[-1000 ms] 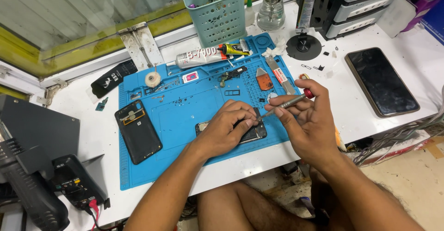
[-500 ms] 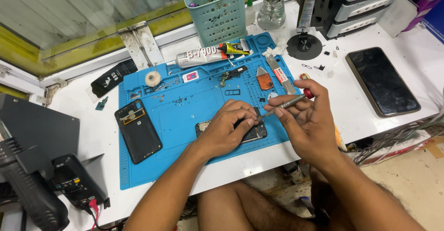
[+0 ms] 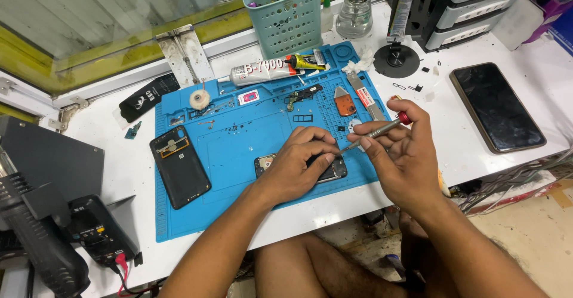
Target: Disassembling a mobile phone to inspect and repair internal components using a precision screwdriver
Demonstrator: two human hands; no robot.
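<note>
An opened phone body (image 3: pixel 332 170) lies on the blue work mat (image 3: pixel 239 149) near the table's front edge. My left hand (image 3: pixel 296 164) rests on it and pins it down, hiding most of it. My right hand (image 3: pixel 403 155) grips a slim metal screwdriver (image 3: pixel 373 133) with a red cap. Its tip points left and down at the phone's upper right edge, next to my left fingertips.
A black phone back cover (image 3: pixel 179 165) lies on the mat's left. A glue tube (image 3: pixel 265 70), small parts and an orange pick (image 3: pixel 344 104) sit at the mat's back. A dark phone (image 3: pixel 496 107) lies right. A green basket (image 3: pixel 289 17), glass bottle (image 3: pixel 354 11) and a black tool (image 3: pixel 42 238) at left stand around.
Both hands hold nearly the same pose; the screwdriver tip stays at the phone. No clear movement of anything else.
</note>
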